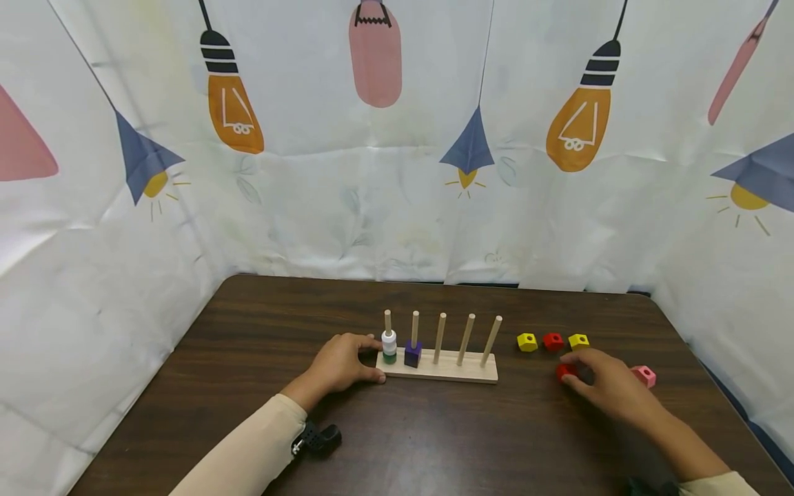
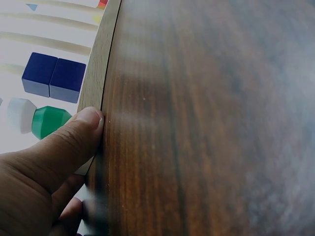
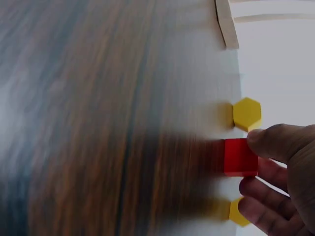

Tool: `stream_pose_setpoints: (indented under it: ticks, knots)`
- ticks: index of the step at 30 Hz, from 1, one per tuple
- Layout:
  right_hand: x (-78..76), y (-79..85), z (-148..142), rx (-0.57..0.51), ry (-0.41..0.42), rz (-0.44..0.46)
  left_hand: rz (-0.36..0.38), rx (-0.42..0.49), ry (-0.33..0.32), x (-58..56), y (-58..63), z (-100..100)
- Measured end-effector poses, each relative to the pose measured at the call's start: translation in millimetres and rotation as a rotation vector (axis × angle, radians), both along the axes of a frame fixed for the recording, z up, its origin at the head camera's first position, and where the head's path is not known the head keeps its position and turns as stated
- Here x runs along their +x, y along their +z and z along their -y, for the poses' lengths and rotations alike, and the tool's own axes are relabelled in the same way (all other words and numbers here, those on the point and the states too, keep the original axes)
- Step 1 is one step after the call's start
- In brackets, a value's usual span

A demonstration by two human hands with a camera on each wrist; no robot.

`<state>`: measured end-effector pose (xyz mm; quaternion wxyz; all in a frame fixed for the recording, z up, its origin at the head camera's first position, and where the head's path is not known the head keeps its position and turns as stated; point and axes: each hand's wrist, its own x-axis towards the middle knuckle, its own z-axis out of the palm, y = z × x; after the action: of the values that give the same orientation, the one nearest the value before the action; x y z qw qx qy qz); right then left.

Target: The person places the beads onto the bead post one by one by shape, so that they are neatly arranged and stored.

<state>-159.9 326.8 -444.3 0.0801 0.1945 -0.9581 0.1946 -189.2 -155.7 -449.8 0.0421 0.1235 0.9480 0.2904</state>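
Note:
A wooden peg board [image 1: 446,372] with several upright pegs stands on the table. My left hand [image 1: 342,362] grips its left end, the thumb [image 2: 88,120] pressed on the front edge and the other fingers round the end. White beads [image 1: 389,340] sit above a green bead [image 2: 50,122] on the first peg. On the second peg are two dark purple cubes [image 2: 53,76]. To the right, my right hand [image 1: 611,386] pinches a red cube bead [image 3: 240,157] between thumb and fingers, at table level. The cube is partly covered by the hand.
Behind the right hand lie a yellow bead [image 1: 527,342], another red bead [image 1: 553,342] and a second yellow bead [image 1: 579,342]. A pink bead [image 1: 646,375] is right of that hand. A printed curtain [image 1: 397,207] hangs behind the brown table [image 1: 434,441].

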Motion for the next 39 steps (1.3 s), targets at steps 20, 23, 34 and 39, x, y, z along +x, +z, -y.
stream_pose_setpoints:
  ticks: [20,23,34,39]
  knots:
    - [-12.3,0.8,42.2,-0.013,0.130,-0.012,-0.003,-0.003,0.000,-0.1,0.1,0.9]
    - [-14.1,2.7,48.0,-0.010,0.123,-0.021,-0.001,0.000,-0.002,0.0,0.1,0.8]
    - [-16.5,30.1,60.5,-0.054,0.123,-0.052,-0.002,0.012,-0.012,-0.2,-1.2,-0.4]
    - [-14.9,46.4,63.3,-0.062,0.127,-0.050,-0.004,0.007,-0.008,-0.1,-0.6,0.3]
